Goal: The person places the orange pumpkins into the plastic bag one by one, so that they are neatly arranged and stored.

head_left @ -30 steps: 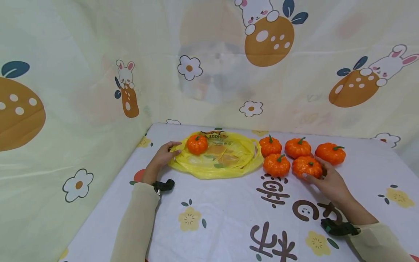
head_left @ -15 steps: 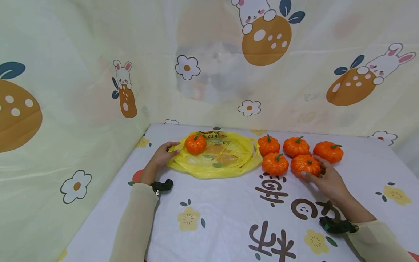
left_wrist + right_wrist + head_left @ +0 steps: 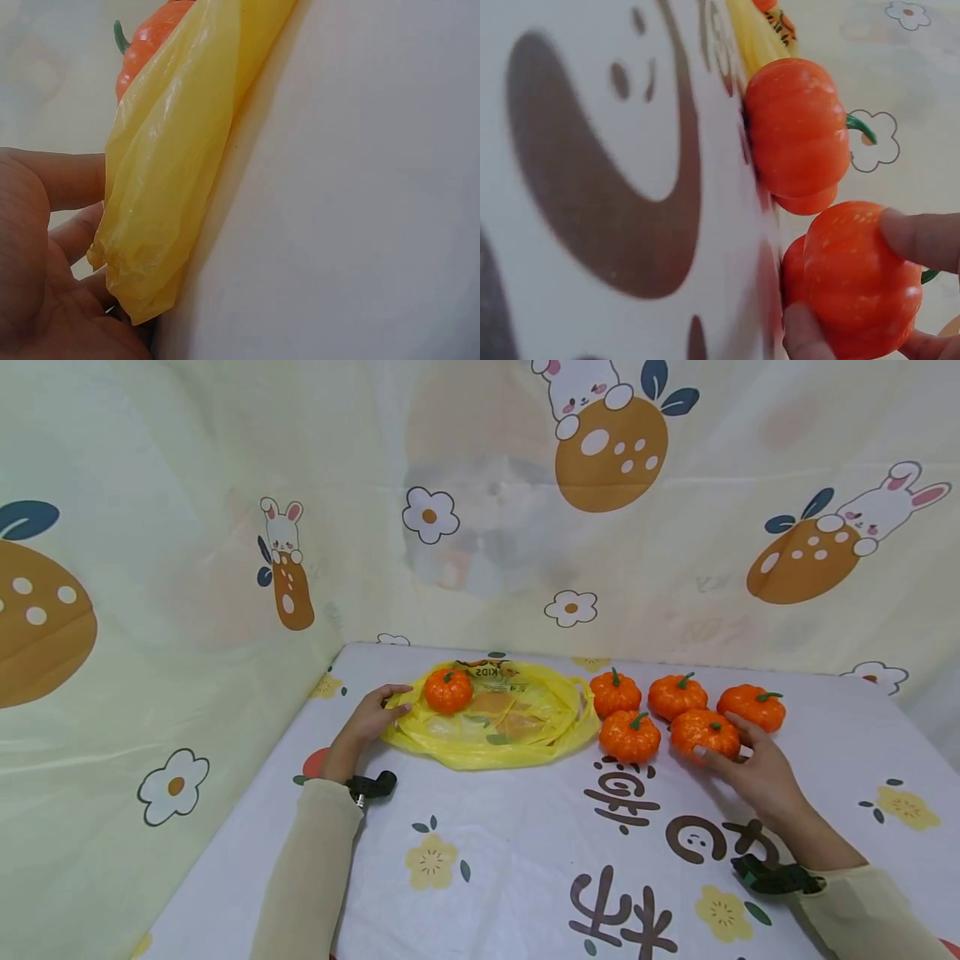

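Note:
A yellow plastic bag (image 3: 517,752) lies flattened on the table, with one small orange pumpkin (image 3: 449,691) on its left part. My left hand (image 3: 369,717) holds the bag's left edge; in the left wrist view, its fingertips are hidden behind the crumpled yellow film (image 3: 165,172). On the right, my right hand (image 3: 761,768) grips another orange pumpkin (image 3: 705,733) by its sides. The right wrist view shows a finger and the thumb on either side of this pumpkin (image 3: 862,285), close over the table.
Several more pumpkins stand close around the held one: one at its left (image 3: 630,737), others behind, including a right-hand one (image 3: 752,707). The white printed tablecloth (image 3: 510,843) reaches a patterned curtain (image 3: 487,568) at the back and left.
The pumpkin in my right hand has risen slightly and tilted a little. My left hand stays at the bag's edge. The head view has shifted slightly.

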Demonstrator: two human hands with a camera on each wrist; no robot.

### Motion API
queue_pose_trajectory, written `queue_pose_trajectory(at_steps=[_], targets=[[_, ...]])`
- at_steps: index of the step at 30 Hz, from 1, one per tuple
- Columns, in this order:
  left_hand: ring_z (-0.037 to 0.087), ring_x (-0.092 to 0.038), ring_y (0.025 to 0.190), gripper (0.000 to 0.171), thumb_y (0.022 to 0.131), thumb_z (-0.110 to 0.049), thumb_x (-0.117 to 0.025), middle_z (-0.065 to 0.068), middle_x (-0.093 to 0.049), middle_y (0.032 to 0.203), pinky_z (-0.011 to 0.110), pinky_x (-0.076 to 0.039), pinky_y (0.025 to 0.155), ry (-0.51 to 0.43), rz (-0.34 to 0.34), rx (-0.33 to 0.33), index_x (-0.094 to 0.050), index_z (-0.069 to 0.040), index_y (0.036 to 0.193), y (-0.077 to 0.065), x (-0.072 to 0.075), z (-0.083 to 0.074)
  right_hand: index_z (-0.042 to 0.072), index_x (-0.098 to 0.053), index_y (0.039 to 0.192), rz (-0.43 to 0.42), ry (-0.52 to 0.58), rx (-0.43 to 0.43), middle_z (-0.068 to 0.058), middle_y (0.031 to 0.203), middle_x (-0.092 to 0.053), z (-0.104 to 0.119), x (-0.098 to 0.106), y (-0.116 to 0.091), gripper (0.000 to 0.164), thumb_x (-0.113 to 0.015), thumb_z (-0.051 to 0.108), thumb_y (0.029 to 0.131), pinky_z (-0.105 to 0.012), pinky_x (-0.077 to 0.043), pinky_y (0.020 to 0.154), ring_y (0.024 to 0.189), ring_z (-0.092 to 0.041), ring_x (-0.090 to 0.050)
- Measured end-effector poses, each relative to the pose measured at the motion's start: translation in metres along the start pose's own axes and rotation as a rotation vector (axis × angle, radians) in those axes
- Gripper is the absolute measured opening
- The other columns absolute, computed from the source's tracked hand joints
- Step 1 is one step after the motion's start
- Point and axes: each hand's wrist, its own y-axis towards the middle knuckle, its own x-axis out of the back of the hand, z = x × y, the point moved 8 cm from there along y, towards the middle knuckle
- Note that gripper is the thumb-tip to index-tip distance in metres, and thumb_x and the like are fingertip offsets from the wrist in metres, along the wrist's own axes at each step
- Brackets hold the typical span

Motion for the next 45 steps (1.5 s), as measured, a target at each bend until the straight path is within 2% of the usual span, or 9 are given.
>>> queue_pose_trajectory(at_steps=[9, 15, 23, 41, 43, 45], targets=[[0.028, -0.04, 0.135, 0.041, 0.098, -0.022, -0.06, 0.008, -0.042, 0.154, 0.046, -0.03, 0.118, 0.002, 0.002, -0.003, -0.055, -0.018, 0.138, 0.003, -0.004, 0.002, 0.003, -0.01, 0.157, -0.035, 0.04, -0.008, -0.038, 0.153, -0.019, 0.003, 0.007, -0.002, 0.085, -0.061, 0.037, 0.097, -0.069, -0.035, 0.104, 0.134, -0.055, -0.026], [0.029, -0.04, 0.135, 0.041, 0.097, -0.022, -0.061, 0.008, -0.043, 0.154, 0.046, -0.03, 0.118, -0.007, 0.002, -0.005, -0.055, -0.018, 0.138, 0.004, -0.007, 0.001, 0.004, -0.01, 0.157, -0.025, 0.027, -0.023, -0.039, 0.153, -0.018, 0.001, 0.011, -0.006, 0.088, -0.061, 0.039, 0.096, -0.07, -0.037, 0.102, 0.132, -0.056, -0.027], [0.029, -0.04, 0.135, 0.041, 0.097, -0.023, -0.062, 0.008, -0.043, 0.153, 0.046, -0.031, 0.118, 0.003, -0.006, -0.013, -0.056, -0.018, 0.137, 0.002, -0.005, -0.001, 0.003, -0.008, 0.157, -0.014, 0.027, -0.037, -0.039, 0.153, -0.016, 0.002, 0.016, -0.009, 0.09, -0.062, 0.04, 0.095, -0.07, -0.038, 0.101, 0.13, -0.057, -0.027], [0.028, -0.041, 0.134, 0.04, 0.097, -0.022, -0.061, 0.008, -0.044, 0.152, 0.045, -0.031, 0.117, -0.005, -0.01, -0.008, -0.055, -0.018, 0.137, 0.001, 0.0, 0.0, 0.008, -0.01, 0.158, 0.014, 0.016, 0.046, -0.037, 0.155, -0.017, 0.032, 0.001, -0.029, 0.093, -0.065, 0.043, 0.093, -0.07, -0.04, 0.098, 0.126, -0.058, -0.034], [0.028, -0.041, 0.134, 0.04, 0.097, -0.022, -0.061, 0.008, -0.044, 0.152, 0.045, -0.032, 0.117, -0.003, -0.011, -0.008, -0.055, -0.018, 0.137, 0.001, 0.0, 0.0, 0.008, -0.011, 0.158, 0.015, 0.01, 0.066, -0.037, 0.153, -0.02, 0.036, -0.001, -0.031, 0.092, -0.066, 0.043, 0.092, -0.068, -0.042, 0.096, 0.125, -0.057, -0.036], [0.028, -0.041, 0.135, 0.04, 0.097, -0.022, -0.061, 0.008, -0.044, 0.152, 0.045, -0.032, 0.117, -0.001, -0.015, -0.004, -0.056, -0.018, 0.137, 0.001, 0.0, 0.0, 0.006, -0.013, 0.157, 0.012, -0.006, 0.09, -0.037, 0.151, -0.024, 0.041, -0.002, -0.033, 0.092, -0.066, 0.043, 0.092, -0.056, -0.052, 0.09, 0.123, -0.056, -0.039]])
